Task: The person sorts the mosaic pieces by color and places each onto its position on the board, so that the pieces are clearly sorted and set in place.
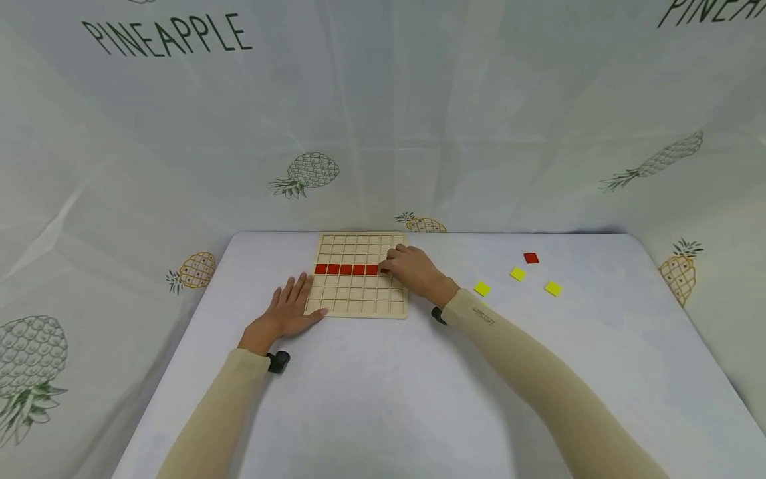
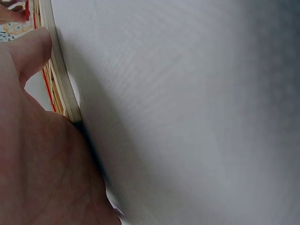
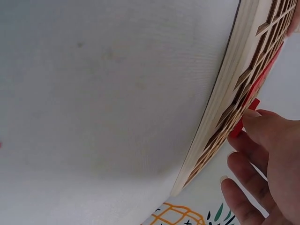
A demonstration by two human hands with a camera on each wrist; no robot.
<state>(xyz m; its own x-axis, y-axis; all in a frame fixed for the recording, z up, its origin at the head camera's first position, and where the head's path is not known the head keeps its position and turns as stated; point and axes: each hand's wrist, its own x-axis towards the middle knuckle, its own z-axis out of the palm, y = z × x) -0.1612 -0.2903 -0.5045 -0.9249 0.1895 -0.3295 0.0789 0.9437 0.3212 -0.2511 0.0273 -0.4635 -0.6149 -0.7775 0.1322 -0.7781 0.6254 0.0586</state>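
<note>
A wooden grid board point(image 1: 356, 307) lies on the white table, with a row of several red square tiles point(image 1: 346, 269) set in its cells. My right hand point(image 1: 414, 269) is over the board's right side at the end of that row. In the right wrist view its thumb and finger pinch a red tile point(image 3: 238, 127), tilted close above the cells. My left hand point(image 1: 290, 313) lies flat with fingers spread at the board's lower left corner. Its thumb rests on the board's near edge, seen also in the left wrist view beside the board's wooden side point(image 2: 65, 79).
Right of the board lie loose yellow tiles point(image 1: 517, 273) and one red tile point(image 1: 531, 258). Another yellow tile point(image 1: 482, 289) is close to my right forearm. A curtain point(image 1: 383, 133) printed with pineapples hangs behind the table point(image 1: 359, 399).
</note>
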